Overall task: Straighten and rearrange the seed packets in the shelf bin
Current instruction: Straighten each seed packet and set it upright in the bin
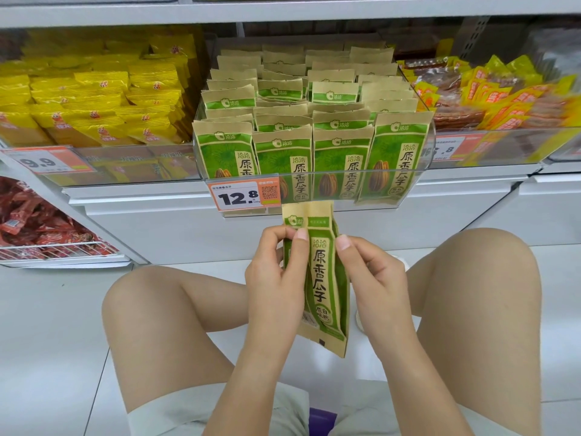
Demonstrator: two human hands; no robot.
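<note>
Two hands met in front of the shelf, both grasping a small stack of green-and-kraft seed packets [322, 278] held upright below the clear shelf bin [421, 158]. Left hand [276, 278]: forearm rose from the lower middle of the view, wrist nearly straight, fingers curled round the stack's left edge with the thumb pressed flat on the front face near the top. Right hand [374, 278]: forearm angled up from the lower right, fingers wrapped behind the right edge, thumb tip pinching the front of the stack level with the left thumb. At least two packets showed in the grip, their kraft top flaps fanned slightly apart above the thumbs; the exact count could not be told. The stack hung just under the orange price tag [243, 195] reading 12.8, which was fixed to the bin's front wall.

Inside the bin, matching packets [284, 158] stood upright in four rows running front to back, the front four pressed against the transparent wall, the rows behind somewhat uneven in height. Yellow snack bags [94, 105] filled the compartment to the left, orange and red packs [503, 99] the one to the right. Both bare knees [163, 309] of the crouching person flanked the hands above a pale floor [47, 341].
</note>
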